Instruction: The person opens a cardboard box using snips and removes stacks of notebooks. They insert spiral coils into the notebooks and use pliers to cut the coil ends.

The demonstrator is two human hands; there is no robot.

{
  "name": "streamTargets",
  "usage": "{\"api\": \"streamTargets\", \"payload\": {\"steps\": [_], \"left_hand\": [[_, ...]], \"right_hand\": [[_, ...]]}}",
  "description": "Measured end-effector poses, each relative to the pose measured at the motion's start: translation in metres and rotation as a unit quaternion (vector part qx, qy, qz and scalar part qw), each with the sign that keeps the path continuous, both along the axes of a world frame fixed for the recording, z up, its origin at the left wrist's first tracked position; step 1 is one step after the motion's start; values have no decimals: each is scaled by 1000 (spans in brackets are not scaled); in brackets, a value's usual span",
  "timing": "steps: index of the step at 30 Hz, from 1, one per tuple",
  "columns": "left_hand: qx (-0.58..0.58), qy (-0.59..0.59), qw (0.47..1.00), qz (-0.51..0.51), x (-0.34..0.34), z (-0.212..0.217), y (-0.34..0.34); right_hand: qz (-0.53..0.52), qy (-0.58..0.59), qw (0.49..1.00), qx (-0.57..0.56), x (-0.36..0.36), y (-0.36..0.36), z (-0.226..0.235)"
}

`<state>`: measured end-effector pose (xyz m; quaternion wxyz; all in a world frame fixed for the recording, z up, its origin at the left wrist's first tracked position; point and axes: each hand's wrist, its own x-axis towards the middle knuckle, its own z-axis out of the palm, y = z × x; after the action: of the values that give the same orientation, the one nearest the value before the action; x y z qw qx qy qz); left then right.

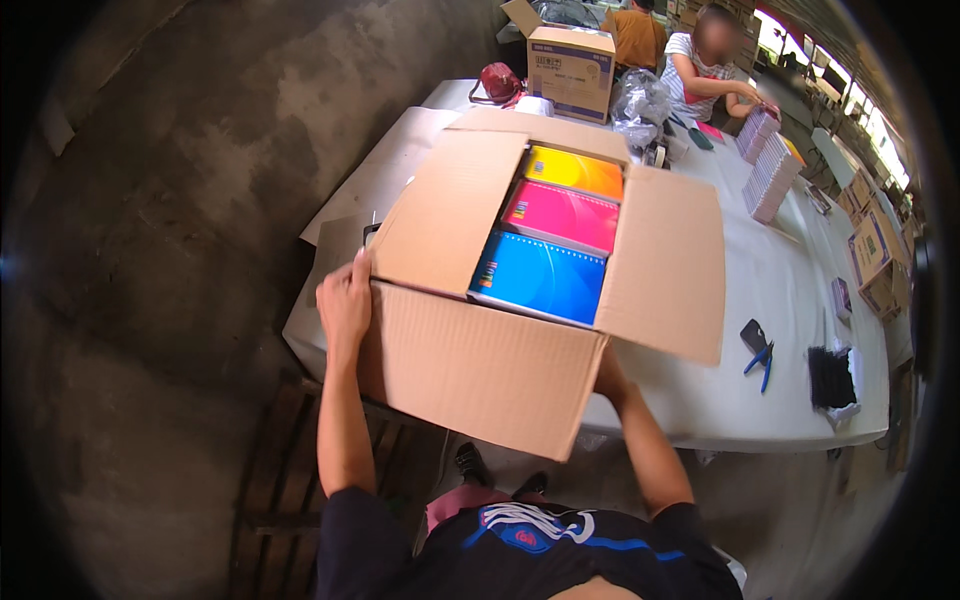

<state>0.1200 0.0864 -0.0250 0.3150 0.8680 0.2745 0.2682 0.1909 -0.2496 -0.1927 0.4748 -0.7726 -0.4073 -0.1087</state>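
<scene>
An open cardboard box (480,350) sits at the near edge of the table, its flaps spread outward. Inside lie spiral notebooks in three stacks: a yellow notebook (575,172) at the back, a pink notebook (562,216) in the middle and a blue notebook (545,278) nearest me. My left hand (345,298) grips the box at its left near corner, thumb up by the left flap. On the other side, my right hand (608,374) is against the box's right near side, its fingers hidden behind the flaps.
The white-covered table (690,400) carries blue-handled pliers (765,366), a black bundle (832,380) and stacked notebooks (770,180). Farther back stand another carton (570,75), a clear plastic bag (640,105) and a red bag (500,84). A co-worker (700,75) handles a stack. A wall (200,150) rises at left.
</scene>
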Motion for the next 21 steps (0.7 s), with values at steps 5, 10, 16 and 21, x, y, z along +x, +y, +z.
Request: {"api": "streamTargets", "payload": {"steps": [5, 10, 16, 21], "left_hand": [[35, -99, 991, 78, -41, -12, -47], [86, -231, 966, 81, -23, -35, -43], [62, -363, 925, 96, 1, -65, -29], [51, -497, 866, 33, 26, -66, -25]], "right_hand": [[68, 174, 982, 31, 27, -17, 27], [25, -12, 999, 18, 20, -16, 38], [-49, 113, 990, 71, -6, -6, 9], [-90, 279, 943, 158, -9, 11, -14]]}}
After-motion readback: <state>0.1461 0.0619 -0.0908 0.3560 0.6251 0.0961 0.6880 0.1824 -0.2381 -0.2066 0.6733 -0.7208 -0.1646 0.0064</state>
